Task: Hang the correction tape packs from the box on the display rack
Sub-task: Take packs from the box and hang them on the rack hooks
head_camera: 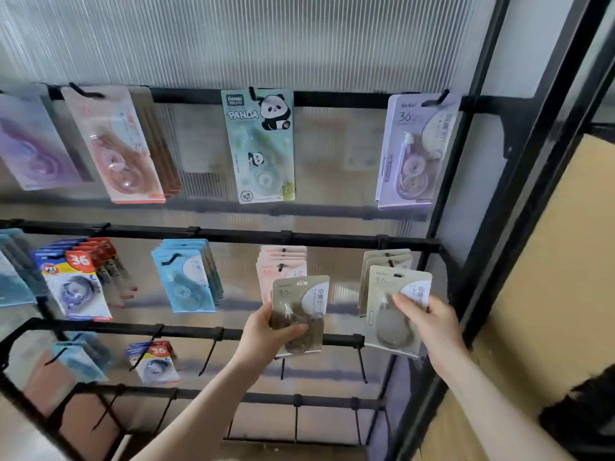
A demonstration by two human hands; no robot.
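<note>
Rack [332,242] approx. half stocked; several hooks bare. Right hand [429,322] pinches a beige pack [394,311] at its hook w/ others behind. Left hand [266,334] grips a spare pack [299,314], not yet hung. Box unseen.

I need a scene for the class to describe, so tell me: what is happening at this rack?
A person is stocking a black metal display rack with carded correction tape packs. The left hand grips a beige correction tape pack in front of the pink packs, not yet on a hook. The right hand pinches another beige pack at the hook with matching beige packs in the middle row's right end. Whether its hole is on the hook is unclear.
</note>
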